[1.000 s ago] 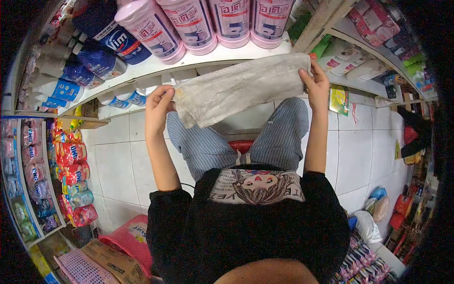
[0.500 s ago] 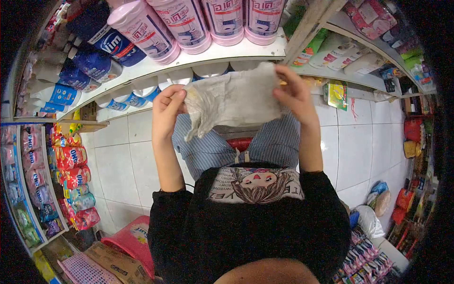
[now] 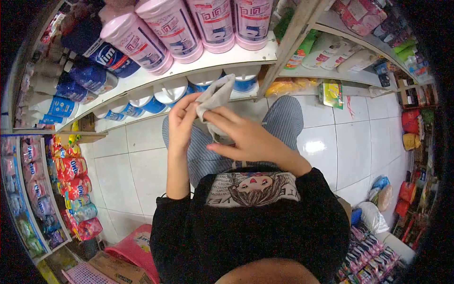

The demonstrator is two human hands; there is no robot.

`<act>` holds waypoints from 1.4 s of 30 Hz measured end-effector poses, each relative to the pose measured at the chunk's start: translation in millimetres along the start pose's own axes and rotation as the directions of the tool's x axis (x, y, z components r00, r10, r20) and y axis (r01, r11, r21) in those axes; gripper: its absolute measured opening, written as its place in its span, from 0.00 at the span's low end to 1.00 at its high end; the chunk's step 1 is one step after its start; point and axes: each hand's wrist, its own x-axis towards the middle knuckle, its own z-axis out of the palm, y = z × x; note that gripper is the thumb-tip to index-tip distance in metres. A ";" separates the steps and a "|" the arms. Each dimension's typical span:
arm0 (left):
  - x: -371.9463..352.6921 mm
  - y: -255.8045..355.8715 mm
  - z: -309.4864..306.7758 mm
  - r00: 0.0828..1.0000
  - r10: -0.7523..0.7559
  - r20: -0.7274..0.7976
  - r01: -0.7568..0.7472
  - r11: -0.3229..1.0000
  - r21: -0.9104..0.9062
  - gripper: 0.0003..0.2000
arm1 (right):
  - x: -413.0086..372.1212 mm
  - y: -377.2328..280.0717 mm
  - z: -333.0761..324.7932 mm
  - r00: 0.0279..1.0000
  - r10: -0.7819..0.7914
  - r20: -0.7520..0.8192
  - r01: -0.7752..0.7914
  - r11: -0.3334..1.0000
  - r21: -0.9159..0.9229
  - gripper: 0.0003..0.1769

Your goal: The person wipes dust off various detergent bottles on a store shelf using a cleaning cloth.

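A greyish-white cloth (image 3: 216,97) is folded and bunched in front of me, above my knees and before the lower shelf. My left hand (image 3: 182,122) is closed on its left edge, thumb against fingers. My right hand (image 3: 243,137) has come across to it. The right fingers press the cloth beside the left thumb, and the right thumb sits apart below them. Part of the cloth hangs between and behind my hands, so its lower end is partly hidden.
Pink bottles (image 3: 170,31) stand on the white shelf (image 3: 222,57) ahead, with blue-and-white tubs (image 3: 171,90) beneath. Detergent packs (image 3: 73,168) hang at the left. A pink basin (image 3: 137,244) and a cardboard box (image 3: 120,267) lie behind left; bags (image 3: 371,217) sit at right.
My right hand has moved left and down to meet my left hand. The cloth, stretched out between both hands before, is now folded together. My knees show more, and the view has shifted slightly.
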 end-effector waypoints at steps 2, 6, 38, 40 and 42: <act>-0.1 0.6 -1.6 0.997 -0.027 0.068 0.045 0.961 -0.272 0.14 | -2.5 6.5 4.4 0.997 -0.069 -0.031 0.067 0.996 -0.058 0.29; -0.8 -6.2 3.4 0.989 0.006 0.145 0.022 0.980 -0.196 0.20 | -5.7 12.8 9.0 0.997 -0.063 0.034 0.065 0.996 -0.066 0.30; 4.2 -61.2 -13.6 0.875 -0.475 -0.091 0.363 0.769 -0.525 0.12 | -42.4 141.6 60.7 0.839 0.488 0.241 -0.270 -0.011 0.963 0.25; 5.0 -67.0 -12.3 0.867 -0.493 -0.078 0.379 0.751 -0.540 0.12 | -43.7 151.4 66.8 0.863 0.441 0.244 -0.196 -0.153 0.969 0.24; 6.0 -74.2 -11.6 0.858 -0.509 -0.066 0.393 0.734 -0.555 0.12 | -42.3 156.0 69.9 0.888 0.393 0.240 -0.125 -0.294 0.947 0.23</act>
